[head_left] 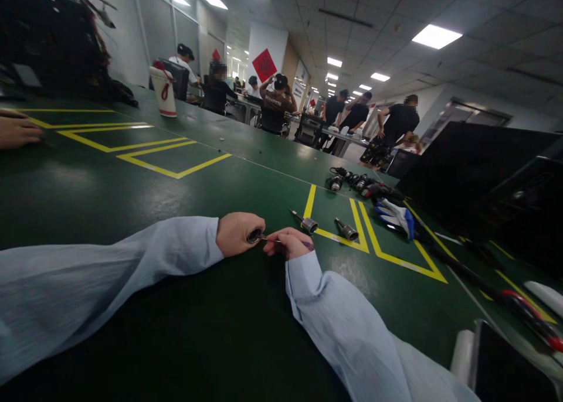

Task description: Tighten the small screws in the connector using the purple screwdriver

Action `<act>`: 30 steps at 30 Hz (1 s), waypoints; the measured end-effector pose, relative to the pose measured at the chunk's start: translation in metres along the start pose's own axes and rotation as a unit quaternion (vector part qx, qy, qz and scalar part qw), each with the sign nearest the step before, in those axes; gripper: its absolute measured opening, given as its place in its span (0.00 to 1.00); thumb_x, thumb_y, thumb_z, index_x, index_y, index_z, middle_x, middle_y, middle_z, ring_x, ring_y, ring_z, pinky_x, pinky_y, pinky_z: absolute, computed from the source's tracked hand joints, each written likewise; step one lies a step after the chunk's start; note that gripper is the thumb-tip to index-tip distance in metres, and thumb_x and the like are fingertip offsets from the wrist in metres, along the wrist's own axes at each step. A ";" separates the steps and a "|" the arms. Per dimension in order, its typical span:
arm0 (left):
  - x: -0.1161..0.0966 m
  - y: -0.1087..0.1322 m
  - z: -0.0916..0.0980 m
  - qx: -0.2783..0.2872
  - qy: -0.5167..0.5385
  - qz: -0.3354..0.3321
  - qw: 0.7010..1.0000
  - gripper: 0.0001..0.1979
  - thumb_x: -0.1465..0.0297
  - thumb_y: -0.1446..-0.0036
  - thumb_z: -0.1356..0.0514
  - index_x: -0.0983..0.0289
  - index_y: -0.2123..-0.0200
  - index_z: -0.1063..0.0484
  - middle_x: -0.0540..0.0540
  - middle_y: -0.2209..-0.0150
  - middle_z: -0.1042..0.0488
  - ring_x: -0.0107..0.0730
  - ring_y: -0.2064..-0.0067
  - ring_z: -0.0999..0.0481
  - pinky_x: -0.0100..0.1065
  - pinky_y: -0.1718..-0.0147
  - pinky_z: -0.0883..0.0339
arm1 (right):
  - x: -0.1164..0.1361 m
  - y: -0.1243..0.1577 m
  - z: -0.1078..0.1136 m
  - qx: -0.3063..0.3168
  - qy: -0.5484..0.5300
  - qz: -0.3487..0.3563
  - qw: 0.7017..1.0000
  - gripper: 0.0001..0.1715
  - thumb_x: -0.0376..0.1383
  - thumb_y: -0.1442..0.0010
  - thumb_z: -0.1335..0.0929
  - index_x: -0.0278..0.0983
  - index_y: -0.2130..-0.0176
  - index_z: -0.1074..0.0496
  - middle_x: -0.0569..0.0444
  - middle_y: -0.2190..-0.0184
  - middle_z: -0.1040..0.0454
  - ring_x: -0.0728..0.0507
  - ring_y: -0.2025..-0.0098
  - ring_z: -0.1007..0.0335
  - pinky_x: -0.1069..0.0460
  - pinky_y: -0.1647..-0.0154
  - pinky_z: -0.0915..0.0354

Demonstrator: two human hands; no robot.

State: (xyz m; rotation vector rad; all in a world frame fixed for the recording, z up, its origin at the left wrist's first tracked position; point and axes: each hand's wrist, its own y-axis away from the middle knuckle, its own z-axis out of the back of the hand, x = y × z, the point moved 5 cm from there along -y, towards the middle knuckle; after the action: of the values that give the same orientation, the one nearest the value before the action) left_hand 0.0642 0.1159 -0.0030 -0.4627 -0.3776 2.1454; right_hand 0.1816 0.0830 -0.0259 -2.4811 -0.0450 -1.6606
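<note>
My left hand (240,233) is closed around a hollow metal cylinder (254,235), whose open round end faces right. Pinched in my right hand (288,242) is a thin-shafted tool like a small screwdriver (309,246); its purplish end sticks out past the palm. The thin shaft reaches to the mouth of the cylinder; whether its tip is inside I cannot tell. Just beyond my right hand lie two similar metal parts, a cylinder with a slim shaft (309,225) and a second one (348,232), both on their sides.
Yellow tape outlines mark the green table (197,197). Rightward lie dark metal fittings (336,183), a blue-and-white glove (396,217), a red-and-black tool (528,314) and a dark device (510,367). A paper cup (163,91) stands far left, near another person's hand (17,131). People work behind.
</note>
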 end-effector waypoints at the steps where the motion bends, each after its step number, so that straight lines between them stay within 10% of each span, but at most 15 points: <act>1: -0.001 0.000 0.001 -0.006 0.011 -0.005 1.000 0.05 0.71 0.51 0.48 0.64 0.77 0.35 0.51 0.79 0.33 0.27 0.76 0.34 0.27 0.77 0.43 | 0.000 0.000 0.000 0.014 -0.011 -0.001 1.000 0.10 0.32 0.59 0.37 0.34 0.81 0.26 0.56 0.85 0.26 0.50 0.84 0.33 0.55 0.79 0.38; 10: -0.003 -0.003 0.006 -0.026 0.166 0.039 0.985 0.08 0.67 0.53 0.45 0.66 0.78 0.36 0.48 0.81 0.33 0.22 0.79 0.36 0.24 0.80 0.43 | -0.001 0.000 -0.002 0.049 -0.068 -0.017 0.996 0.08 0.32 0.57 0.35 0.33 0.79 0.27 0.53 0.82 0.25 0.48 0.80 0.31 0.53 0.76 0.35; 18: -0.001 0.000 0.004 -0.032 0.040 0.033 0.998 0.06 0.71 0.51 0.46 0.65 0.78 0.36 0.48 0.81 0.35 0.24 0.78 0.36 0.25 0.79 0.45 | 0.002 0.004 0.000 -0.047 0.040 0.046 0.997 0.08 0.32 0.57 0.36 0.35 0.80 0.27 0.57 0.86 0.28 0.50 0.83 0.34 0.54 0.79 0.36; 30: -0.005 0.002 0.008 -0.041 0.117 -0.008 0.992 0.08 0.69 0.50 0.46 0.66 0.77 0.35 0.50 0.80 0.32 0.24 0.77 0.34 0.25 0.77 0.42 | -0.001 0.002 -0.003 0.023 -0.037 0.030 0.999 0.08 0.32 0.57 0.35 0.34 0.79 0.26 0.55 0.84 0.26 0.49 0.82 0.32 0.53 0.77 0.37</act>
State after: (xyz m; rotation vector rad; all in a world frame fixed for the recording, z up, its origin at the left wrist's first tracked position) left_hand 0.0620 0.1106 0.0041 -0.7481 -0.3351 2.0384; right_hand 0.1788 0.0809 -0.0254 -2.4838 -0.0169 -1.5276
